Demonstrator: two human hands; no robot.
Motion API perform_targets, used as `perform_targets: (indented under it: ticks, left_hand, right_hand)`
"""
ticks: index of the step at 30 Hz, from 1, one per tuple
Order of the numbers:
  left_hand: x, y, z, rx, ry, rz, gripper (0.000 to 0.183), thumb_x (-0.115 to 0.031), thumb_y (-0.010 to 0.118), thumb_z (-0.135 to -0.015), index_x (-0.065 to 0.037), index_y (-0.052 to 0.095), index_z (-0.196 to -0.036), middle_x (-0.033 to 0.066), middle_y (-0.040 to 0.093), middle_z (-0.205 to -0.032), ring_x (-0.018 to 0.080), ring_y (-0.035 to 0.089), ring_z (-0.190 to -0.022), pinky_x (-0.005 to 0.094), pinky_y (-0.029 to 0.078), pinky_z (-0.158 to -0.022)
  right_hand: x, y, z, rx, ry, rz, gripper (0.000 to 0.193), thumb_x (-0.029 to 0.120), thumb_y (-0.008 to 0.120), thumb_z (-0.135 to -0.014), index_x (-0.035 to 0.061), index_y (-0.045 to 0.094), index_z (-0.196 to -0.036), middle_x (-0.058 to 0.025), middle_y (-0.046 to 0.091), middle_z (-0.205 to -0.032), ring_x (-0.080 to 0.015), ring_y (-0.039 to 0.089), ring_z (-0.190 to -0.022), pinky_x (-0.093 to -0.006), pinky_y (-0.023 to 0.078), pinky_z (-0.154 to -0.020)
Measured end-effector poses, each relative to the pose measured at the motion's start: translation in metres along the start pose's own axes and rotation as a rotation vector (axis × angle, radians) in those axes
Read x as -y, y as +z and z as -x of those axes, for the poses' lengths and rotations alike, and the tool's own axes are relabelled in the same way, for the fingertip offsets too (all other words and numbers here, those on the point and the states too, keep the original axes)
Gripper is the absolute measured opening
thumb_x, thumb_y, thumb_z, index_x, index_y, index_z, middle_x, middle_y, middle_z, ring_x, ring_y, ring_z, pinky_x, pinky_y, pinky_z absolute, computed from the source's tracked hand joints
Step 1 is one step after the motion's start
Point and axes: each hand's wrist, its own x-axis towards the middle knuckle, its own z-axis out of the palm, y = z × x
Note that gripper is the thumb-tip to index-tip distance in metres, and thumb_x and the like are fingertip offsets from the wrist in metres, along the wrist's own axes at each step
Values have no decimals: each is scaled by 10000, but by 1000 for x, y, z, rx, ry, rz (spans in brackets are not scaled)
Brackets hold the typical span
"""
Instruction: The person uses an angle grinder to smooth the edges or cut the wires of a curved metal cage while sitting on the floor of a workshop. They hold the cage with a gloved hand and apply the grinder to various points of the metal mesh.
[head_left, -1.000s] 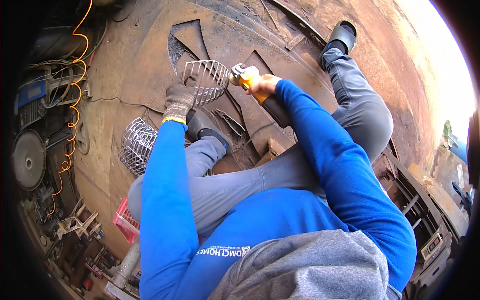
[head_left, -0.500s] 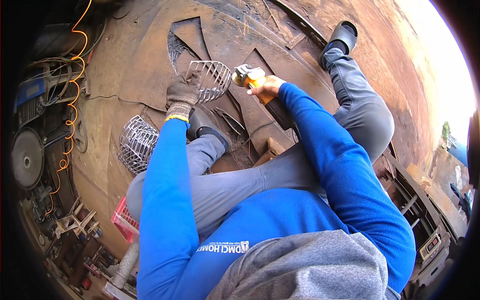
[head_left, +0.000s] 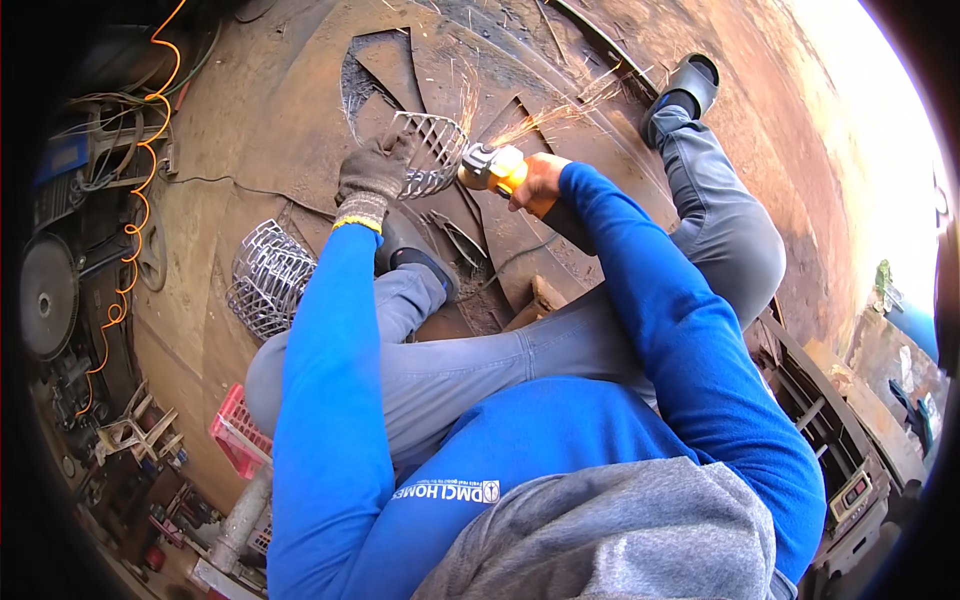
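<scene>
My left hand [head_left: 375, 170], in a dark work glove, is closed on a small metal wire basket [head_left: 437, 150] and holds it tilted above the floor. In my bare right hand [head_left: 541, 183] is a yellow and black angle grinder [head_left: 507, 170]. Its head meets the right side of the basket, and orange sparks [head_left: 535, 122] fly up and to the right from there. The grinder's dark rear body runs back under my right forearm. Left of my left forearm, a pile of similar wire baskets [head_left: 270, 278] lies on the floor.
Rusty metal sheets [head_left: 290, 120] with cut-out pieces cover the floor. A dark cable [head_left: 235, 184] crosses on the left, near an orange coiled hose [head_left: 133, 230] and a large round blade [head_left: 50, 297]. A red plastic crate [head_left: 238, 432] sits by my left knee. My legs flank the work.
The grinder has come against the wire basket and turned slightly, and sparks now spray where none flew before. My left hand keeps its hold on the basket.
</scene>
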Motion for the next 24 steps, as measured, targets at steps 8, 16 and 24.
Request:
perform_targets:
  ticks: [8, 16, 24]
  left_hand:
    - [-2, -6, 1, 30, 42, -52, 571, -672, 616, -905, -154, 767, -1091, 158, 754, -1040, 366, 715, -986, 437, 548, -850]
    - [-9, -6, 2, 61, 15, -78, 594, -712, 632, -873, -176, 769, -1091, 153, 754, -1055, 361, 714, -1018, 450, 548, -884]
    - [-11, -8, -3, 87, 29, -79, 576, -679, 651, -879, -147, 769, -1067, 165, 751, -1056, 369, 713, -1018, 448, 550, -878]
  right_hand:
    - [0, 11, 3, -56, 36, 72, 607, 411, 907, -617, 37, 744, -1066, -146, 754, -1002, -277, 717, -920, -365, 556, -860]
    - [-30, 15, -8, -123, 78, 3, 595, 436, 895, -634, 28, 762, -1047, -156, 753, -1010, -279, 719, -929, -366, 555, -869]
    - [-39, 18, -9, -71, 35, -218, 590, 422, 886, -664, 46, 733, -1092, -110, 740, -1013, -234, 688, -911, -349, 538, -851]
